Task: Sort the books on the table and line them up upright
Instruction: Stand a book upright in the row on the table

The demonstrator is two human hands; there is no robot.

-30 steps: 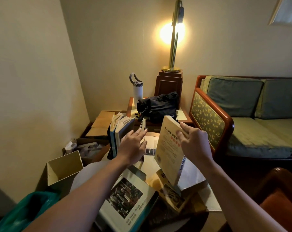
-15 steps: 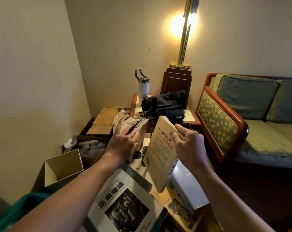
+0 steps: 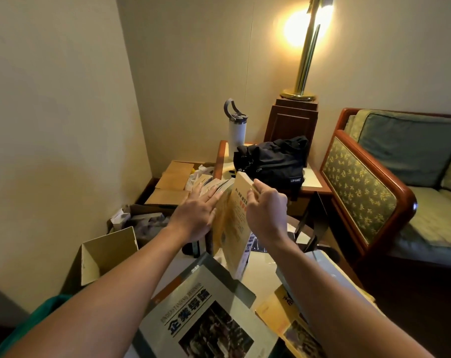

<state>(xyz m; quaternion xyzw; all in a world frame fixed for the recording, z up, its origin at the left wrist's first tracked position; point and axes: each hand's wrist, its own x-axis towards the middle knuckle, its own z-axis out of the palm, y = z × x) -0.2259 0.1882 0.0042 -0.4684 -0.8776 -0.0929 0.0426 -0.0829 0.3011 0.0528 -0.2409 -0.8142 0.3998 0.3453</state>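
An open cardboard box is seen at the far left, beside the bench. The left grip is spread open and holds nothing, its straight fingers pressed against a row of upright books. Just to the right, a tan book is stood on end on the bench, slightly tilted, close against that row. Its top edge is pinched by the right grip, whose fingers are curled over it. A grey book is laid flat at the near edge, with a yellow book flat beside it. Farther back, a white bottle and a black bag are set on a side table. A sofa is placed at the far right.
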